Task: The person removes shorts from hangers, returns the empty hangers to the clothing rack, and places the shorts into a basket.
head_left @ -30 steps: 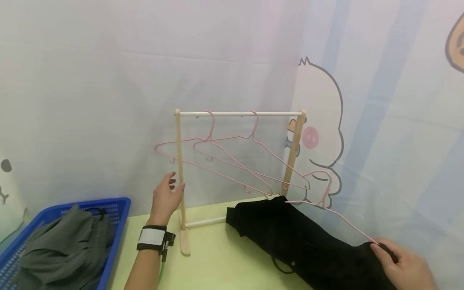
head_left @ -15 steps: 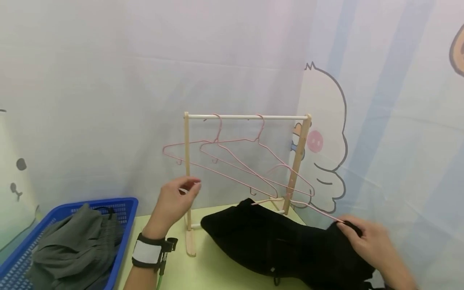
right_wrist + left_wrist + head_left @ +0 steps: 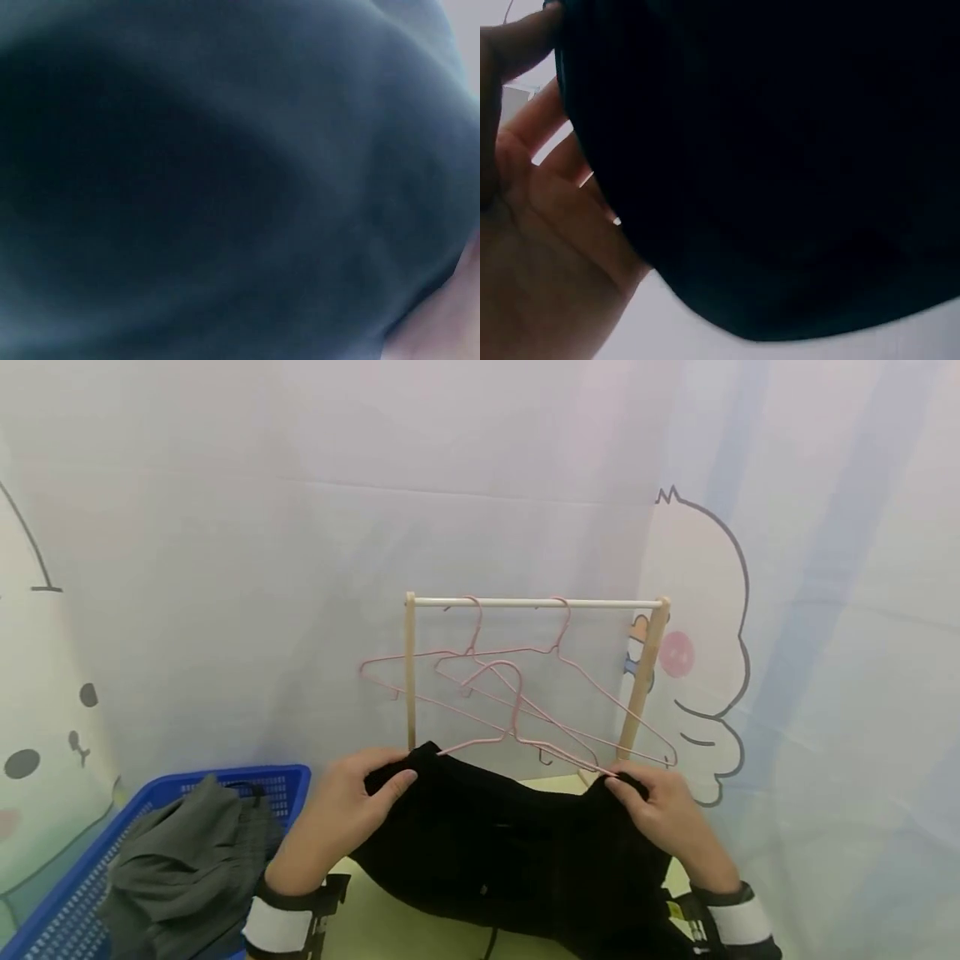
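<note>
Black pants (image 3: 517,852), with a dark cord dangling below, hang between my two hands over the table. A pink wire hanger (image 3: 516,714) sits at their top edge, its hook pointing up and parts of its arms hidden by the cloth. My left hand (image 3: 341,814) pinches the left top corner of the pants between thumb and fingers. At the right top corner, my right hand (image 3: 660,814) pinches the cloth together with the hanger's arm. Dark cloth fills most of both wrist views; the left hand's thumb (image 3: 525,41) presses its edge.
Behind the pants stands a small rack with wooden posts (image 3: 410,672) and a white rail (image 3: 525,603). Two pink hangers hang from it. On the left, a blue basket (image 3: 300,789) holds a grey garment (image 3: 195,860). A printed curtain (image 3: 300,568) closes off the back.
My right hand has brought the hanger and pants leftward to the middle. My left hand, empty before, now grips the left corner of the cloth. The pants are raised, and the hanger's hook stands upright.
</note>
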Action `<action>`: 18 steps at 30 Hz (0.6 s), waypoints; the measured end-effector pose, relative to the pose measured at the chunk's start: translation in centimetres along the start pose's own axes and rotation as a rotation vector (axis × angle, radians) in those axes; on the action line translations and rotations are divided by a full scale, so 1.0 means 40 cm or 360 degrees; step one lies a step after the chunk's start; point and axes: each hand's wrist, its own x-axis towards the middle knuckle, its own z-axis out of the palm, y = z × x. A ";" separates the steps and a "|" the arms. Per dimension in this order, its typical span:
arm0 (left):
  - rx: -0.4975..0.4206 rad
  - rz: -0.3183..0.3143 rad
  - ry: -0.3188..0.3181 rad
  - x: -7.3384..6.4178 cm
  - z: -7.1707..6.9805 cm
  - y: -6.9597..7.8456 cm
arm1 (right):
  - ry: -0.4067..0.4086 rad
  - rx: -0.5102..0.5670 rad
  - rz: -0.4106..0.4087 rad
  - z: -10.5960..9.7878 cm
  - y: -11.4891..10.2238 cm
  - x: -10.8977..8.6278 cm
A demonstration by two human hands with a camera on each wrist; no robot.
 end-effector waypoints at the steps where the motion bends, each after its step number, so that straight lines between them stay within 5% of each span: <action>1: 0.0031 0.0011 0.0042 -0.009 -0.008 -0.004 | -0.0017 0.0026 0.0004 0.015 -0.001 0.008; 8: 0.0141 0.0029 0.0234 -0.069 -0.043 -0.024 | 0.0018 0.0142 -0.0024 0.085 -0.008 0.036; 13: 0.0144 -0.0088 0.0222 -0.091 -0.041 -0.030 | 0.0110 0.0113 0.0046 0.100 -0.016 0.018; 18: 0.0108 -0.0095 0.0189 -0.093 -0.038 -0.029 | 0.0196 0.0102 0.0037 0.105 -0.023 -0.005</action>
